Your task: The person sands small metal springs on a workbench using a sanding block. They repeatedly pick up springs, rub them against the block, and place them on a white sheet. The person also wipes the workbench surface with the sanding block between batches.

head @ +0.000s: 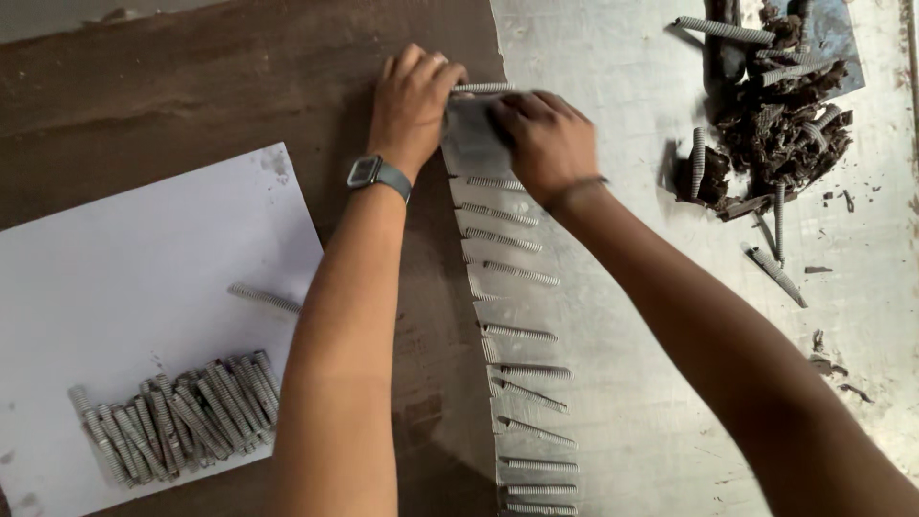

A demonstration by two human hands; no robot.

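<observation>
A long notched metal strip (507,316) runs down the middle of the view, with several threaded metal rods (517,332) lying crosswise in its slots. At its far end my left hand (412,101) pinches a threaded rod (483,88) by its left tip. My right hand (546,139) presses down on the strip just below that rod, fingers curled over the metal. A grey watch (369,172) sits on my left wrist.
A white sheet (124,258) at the left carries a pile of threaded rods (182,416) and one loose rod (263,299). Dark brown debris (780,134) mixed with more rods lies at the top right on the scratched metal surface (670,383). Brown board (191,86) underlies the left side.
</observation>
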